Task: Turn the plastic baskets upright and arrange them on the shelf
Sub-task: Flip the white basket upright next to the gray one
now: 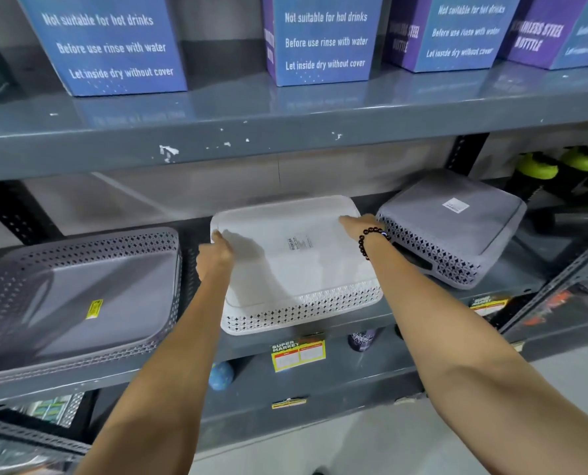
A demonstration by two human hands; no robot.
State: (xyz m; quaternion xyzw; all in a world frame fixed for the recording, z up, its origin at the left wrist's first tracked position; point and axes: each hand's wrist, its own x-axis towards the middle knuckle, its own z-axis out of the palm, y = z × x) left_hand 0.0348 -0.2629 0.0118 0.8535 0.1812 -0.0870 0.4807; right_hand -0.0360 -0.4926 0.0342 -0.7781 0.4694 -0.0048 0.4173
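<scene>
Your left hand [217, 252] and right hand [357, 224] grip the inverted white basket [296, 265]; the left grey basket [80, 296] sits upright, the right grey basket [453, 228] remains overturned.

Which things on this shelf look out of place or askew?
The white basket and right grey basket lie upside down, bottoms up; the grey one sits crooked. The left grey basket is upright. Both hands touch the white one.
</scene>
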